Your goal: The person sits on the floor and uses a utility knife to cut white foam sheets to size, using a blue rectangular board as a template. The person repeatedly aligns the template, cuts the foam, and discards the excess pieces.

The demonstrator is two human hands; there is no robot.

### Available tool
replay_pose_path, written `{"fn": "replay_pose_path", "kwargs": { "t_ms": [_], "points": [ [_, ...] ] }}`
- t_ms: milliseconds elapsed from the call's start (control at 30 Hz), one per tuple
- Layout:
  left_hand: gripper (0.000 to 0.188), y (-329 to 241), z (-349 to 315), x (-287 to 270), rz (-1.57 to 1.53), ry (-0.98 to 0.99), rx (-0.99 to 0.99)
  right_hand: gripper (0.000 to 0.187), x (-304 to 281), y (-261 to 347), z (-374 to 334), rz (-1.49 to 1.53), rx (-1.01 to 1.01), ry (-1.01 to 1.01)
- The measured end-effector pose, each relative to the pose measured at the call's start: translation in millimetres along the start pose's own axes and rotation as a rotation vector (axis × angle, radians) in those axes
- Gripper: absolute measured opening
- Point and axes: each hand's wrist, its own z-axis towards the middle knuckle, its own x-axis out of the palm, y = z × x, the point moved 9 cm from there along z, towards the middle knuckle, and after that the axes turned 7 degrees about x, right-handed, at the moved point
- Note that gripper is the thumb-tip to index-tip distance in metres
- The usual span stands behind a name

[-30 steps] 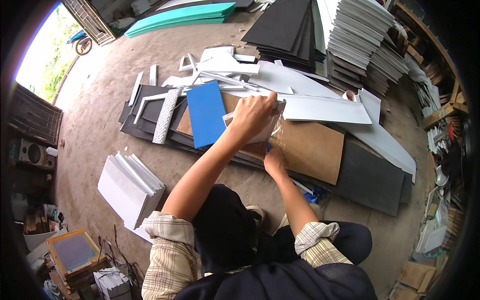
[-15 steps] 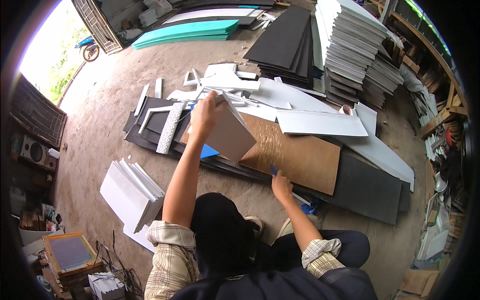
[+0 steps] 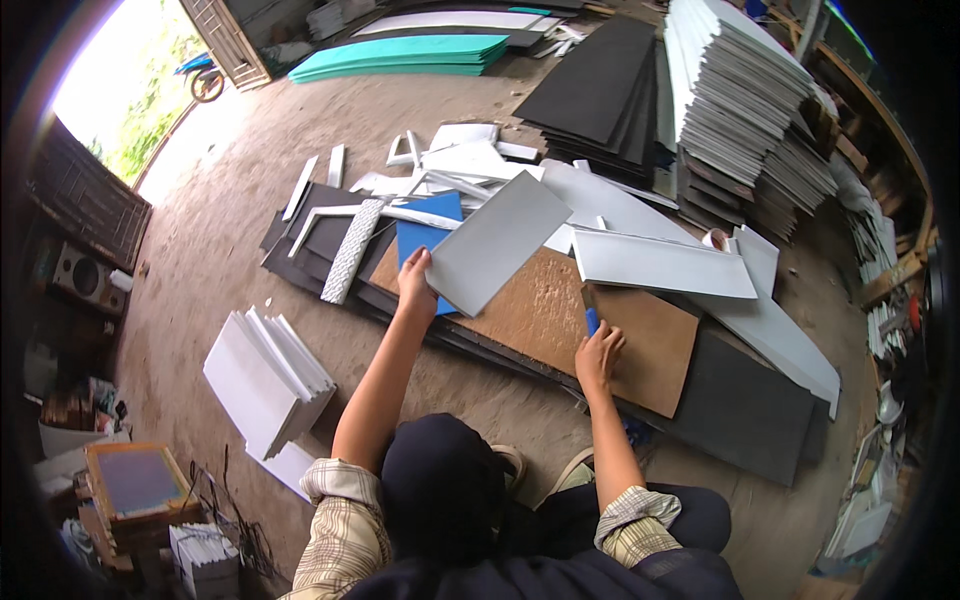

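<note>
My left hand point(image 3: 416, 284) pinches the lower left edge of a flat pale grey-white rectangular sheet point(image 3: 503, 245). The sheet is tilted over a worn brown board point(image 3: 640, 345) and overlaps a blue sheet point(image 3: 412, 236). Farther right, my right hand point(image 3: 599, 354) is closed round a blue-handled knife point(image 3: 592, 321), its blade pointing away over the brown board. The knife is apart from the held sheet. Whether its tip touches the board, I cannot tell. Under the board lie dark grey sheets point(image 3: 745, 410).
White offcuts point(image 3: 470, 160) pile up beyond the board, beside a textured white strip point(image 3: 353, 250). A white trough-like panel point(image 3: 665, 264) lies at right. Cut white sheets point(image 3: 262, 375) stand on the floor at left. Tall sheet stacks point(image 3: 745, 90) rise at the back right.
The held sheet has turned from steeply tilted to showing its broad face, slanting up to the right. My right hand has moved farther over the brown board with the knife. The view has shifted slightly.
</note>
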Motion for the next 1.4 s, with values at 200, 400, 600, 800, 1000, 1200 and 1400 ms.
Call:
{"fn": "replay_pose_path", "kwargs": {
  "t_ms": [200, 400, 600, 800, 1000, 1200, 1400],
  "points": [
    [0.043, -20, -54, -32, -0.197, -0.072, -0.053, 0.040, 15, 97, 6, 0.727, -0.163, 0.238],
    [0.026, -123, -124, -98, -0.469, -0.058, 0.265, 0.054, -44, 283, -108, 1.485, -0.247, 1.090],
    [0.053, -195, -248, -191, 0.033, -0.037, 0.479, 0.072, -97, 358, -211, 1.269, -0.621, 1.371],
    [0.050, -166, -351, -333, -0.069, -0.501, 0.638, 0.050, -73, 415, -363, 0.772, -0.993, 1.550],
    [0.049, -36, -400, -459, -0.251, -0.904, 0.538, 0.034, 95, 382, -501, 0.278, -0.944, 1.915],
    [0.046, 7, -377, -496, -0.236, -0.906, 0.281, 0.043, 160, 348, -516, 0.205, -0.581, 2.046],
    [0.051, -7, -346, -532, 0.124, -0.865, 0.293, 0.065, 169, 367, -504, 0.009, -0.862, 1.890]
  ]
}}
